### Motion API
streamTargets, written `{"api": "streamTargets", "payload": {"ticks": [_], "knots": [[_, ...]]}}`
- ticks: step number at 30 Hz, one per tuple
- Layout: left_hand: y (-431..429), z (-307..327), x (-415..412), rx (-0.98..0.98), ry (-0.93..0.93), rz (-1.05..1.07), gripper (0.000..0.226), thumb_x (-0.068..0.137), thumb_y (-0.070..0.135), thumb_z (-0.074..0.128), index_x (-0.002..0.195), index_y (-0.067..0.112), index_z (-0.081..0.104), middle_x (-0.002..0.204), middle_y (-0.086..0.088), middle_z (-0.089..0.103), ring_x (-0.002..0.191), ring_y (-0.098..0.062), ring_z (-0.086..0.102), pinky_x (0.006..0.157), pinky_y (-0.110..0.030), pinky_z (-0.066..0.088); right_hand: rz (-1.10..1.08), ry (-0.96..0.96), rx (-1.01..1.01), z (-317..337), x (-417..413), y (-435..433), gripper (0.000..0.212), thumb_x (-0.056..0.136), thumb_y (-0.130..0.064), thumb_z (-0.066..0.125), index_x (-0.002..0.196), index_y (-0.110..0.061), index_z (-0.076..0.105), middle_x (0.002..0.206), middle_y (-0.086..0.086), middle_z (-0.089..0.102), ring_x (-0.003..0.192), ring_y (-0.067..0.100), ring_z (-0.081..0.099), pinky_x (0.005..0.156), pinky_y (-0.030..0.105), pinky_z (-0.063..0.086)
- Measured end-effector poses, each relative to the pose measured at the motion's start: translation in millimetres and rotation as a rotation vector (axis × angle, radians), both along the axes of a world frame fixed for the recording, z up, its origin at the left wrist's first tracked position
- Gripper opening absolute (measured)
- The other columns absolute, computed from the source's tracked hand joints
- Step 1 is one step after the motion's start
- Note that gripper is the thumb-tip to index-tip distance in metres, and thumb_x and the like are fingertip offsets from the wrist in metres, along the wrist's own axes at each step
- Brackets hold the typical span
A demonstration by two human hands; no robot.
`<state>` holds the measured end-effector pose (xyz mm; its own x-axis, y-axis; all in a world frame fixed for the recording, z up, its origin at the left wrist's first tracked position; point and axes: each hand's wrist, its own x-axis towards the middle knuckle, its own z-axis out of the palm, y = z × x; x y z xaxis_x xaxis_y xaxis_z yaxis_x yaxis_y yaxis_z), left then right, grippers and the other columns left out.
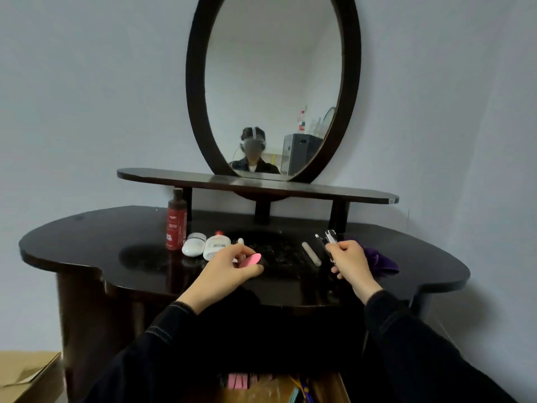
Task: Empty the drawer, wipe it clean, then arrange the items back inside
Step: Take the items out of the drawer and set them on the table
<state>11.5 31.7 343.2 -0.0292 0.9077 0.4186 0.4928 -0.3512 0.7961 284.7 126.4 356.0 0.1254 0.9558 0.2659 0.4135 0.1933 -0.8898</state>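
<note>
Emptying under way: on the dark counter (87,242) stand a red-brown bottle (175,225) and a white oval case (193,247). My left hand (229,271) grips a pink oval pad (250,259); my right hand (351,263) pinches black-and-silver clips (329,238) beside a purple cloth (382,261). The wooden drawer (337,385) below, pulled out, holds more things; wiping looks yet to come.

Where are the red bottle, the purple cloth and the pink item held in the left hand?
red bottle (175,228): head view, on its label.
purple cloth (382,261): head view, its middle folds.
pink item (252,259): head view, its exposed rounded end.
</note>
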Motion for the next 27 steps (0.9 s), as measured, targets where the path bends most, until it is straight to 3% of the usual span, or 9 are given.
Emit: {"api": "streamTargets", "payload": {"ticks": [2,5,8,11,14,17,21,24,27], "knots": [[3.5,0.1,-2.3,-0.027,-0.119,-0.023,0.031,0.063,0.056,0.073,0.089,0.040,0.070,0.067,0.020,0.056,0.056,-0.001,0.053,0.055,-0.018,0.042,-0.135,-0.158,-0.033,3.4,-10.3,17.5,0.024,0.092,-0.036,0.057,0.087,-0.013,0.052,0.080,0.004,0.062,0.073,0.026,0.066,0.064,0.038,0.047],[9.8,-0.6,-5.1,-0.031,-0.234,-0.015,0.031,0.061,0.056,0.076,0.087,0.038,0.072,0.065,0.015,0.056,0.053,-0.009,0.054,0.044,-0.024,0.041,-0.286,-0.415,-0.043,3.9,-24.9,30.0,0.040,0.095,-0.046,0.056,0.113,-0.010,0.051,0.106,0.007,0.064,0.099,0.033,0.065,0.075,0.038,0.048],[14.0,-2.4,-5.8,-0.022,-0.260,0.006,0.030,0.062,0.055,0.078,0.086,0.039,0.072,0.064,0.013,0.056,0.053,-0.012,0.057,0.043,-0.024,0.043,-0.301,-0.573,-0.040,3.8,-30.9,32.3,0.045,0.096,-0.050,0.053,0.118,-0.011,0.052,0.114,0.007,0.064,0.103,0.031,0.065,0.082,0.040,0.052],[14.5,-3.9,-3.7,-0.022,-0.270,0.024,0.031,0.063,0.054,0.078,0.087,0.035,0.072,0.064,0.012,0.055,0.053,-0.013,0.057,0.044,-0.025,0.044,-0.280,-0.663,-0.005,0.0,-30.5,32.4,0.048,0.096,-0.054,0.049,0.119,-0.012,0.054,0.117,0.007,0.063,0.104,0.030,0.063,0.080,0.039,0.050],[10.4,-1.6,-2.3,-0.016,-0.283,0.053,0.036,0.068,0.049,0.079,0.095,0.025,0.072,0.068,0.005,0.055,0.052,-0.013,0.058,0.045,-0.025,0.046,-0.237,-0.792,0.085,-2.9,-35.0,27.3,0.065,0.092,-0.070,0.043,0.121,-0.014,0.056,0.119,0.005,0.063,0.113,0.030,0.056,0.083,0.041,0.047],[5.3,0.3,-4.6,0.008,-0.300,0.083,0.024,0.078,0.038,0.078,0.095,0.023,0.070,0.069,0.002,0.054,0.052,-0.011,0.056,0.045,-0.027,0.046,-0.127,-0.951,0.129,-7.7,-42.9,21.3,0.066,0.091,-0.071,0.044,0.134,-0.021,0.049,0.128,0.005,0.059,0.120,0.030,0.052,0.093,0.042,0.045],[-1.7,1.7,-27.0,0.068,-0.182,0.238,0.013,0.079,0.036,0.077,0.089,0.033,0.069,0.072,0.010,0.058,0.054,-0.007,0.053,0.053,-0.025,0.044,-0.106,-0.955,0.148,-8.3,-63.4,10.6,0.054,0.096,-0.052,0.048,0.142,-0.024,0.044,0.131,0.005,0.058,0.122,0.029,0.051,0.095,0.040,0.044],[-9.2,2.5,-53.4,0.036,-0.093,0.291,0.025,0.077,0.040,0.078,0.099,0.032,0.069,0.085,-0.001,0.063,0.069,-0.017,0.063,0.060,-0.029,0.046,-0.094,-0.933,0.129,-8.7,-95.7,2.8,0.059,0.095,-0.055,0.048,0.144,-0.023,0.042,0.134,0.006,0.058,0.125,0.030,0.049,0.098,0.041,0.042],[-15.5,3.3,-68.2,0.022,-0.064,0.280,0.030,0.070,0.043,0.078,0.098,0.034,0.070,0.085,0.000,0.066,0.074,-0.018,0.067,0.070,-0.034,0.053,-0.023,-0.912,0.132,-9.8,-130.7,1.7,0.062,0.096,-0.059,0.042,0.147,-0.023,0.040,0.137,0.005,0.057,0.128,0.029,0.047,0.101,0.042,0.039]]}}
